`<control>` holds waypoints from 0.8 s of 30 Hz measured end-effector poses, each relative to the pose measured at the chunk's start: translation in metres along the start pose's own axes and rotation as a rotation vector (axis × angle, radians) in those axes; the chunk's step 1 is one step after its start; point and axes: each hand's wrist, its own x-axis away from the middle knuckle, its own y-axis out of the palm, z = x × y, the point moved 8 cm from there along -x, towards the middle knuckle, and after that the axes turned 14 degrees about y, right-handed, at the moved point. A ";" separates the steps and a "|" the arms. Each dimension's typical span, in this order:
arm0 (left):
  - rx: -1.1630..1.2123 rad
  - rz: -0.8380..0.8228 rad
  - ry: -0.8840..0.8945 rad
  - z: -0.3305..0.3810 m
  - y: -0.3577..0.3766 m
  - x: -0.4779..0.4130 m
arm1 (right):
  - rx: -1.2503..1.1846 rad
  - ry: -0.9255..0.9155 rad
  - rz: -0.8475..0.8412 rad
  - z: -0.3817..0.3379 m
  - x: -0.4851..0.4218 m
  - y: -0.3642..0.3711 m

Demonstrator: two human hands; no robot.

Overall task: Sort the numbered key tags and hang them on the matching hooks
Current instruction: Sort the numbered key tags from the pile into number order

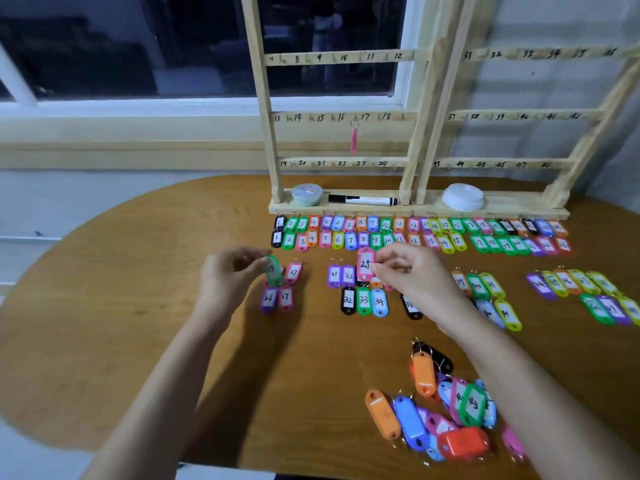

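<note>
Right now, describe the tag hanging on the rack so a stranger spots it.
Find the wooden rack at the table's far edge. On its left panel, the rail marked 14 to 18 carries a pink tag beside 17. It is the only tag on any hook.

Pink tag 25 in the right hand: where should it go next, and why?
Probably carry it left and lay it beside purple 26. The right hand pinches pink 25 next to purple 32, out of place, since the laid tags run in number order.
</note>
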 end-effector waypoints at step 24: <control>-0.527 -0.428 0.558 0.019 0.054 0.018 | -0.065 0.068 0.033 0.021 0.019 0.007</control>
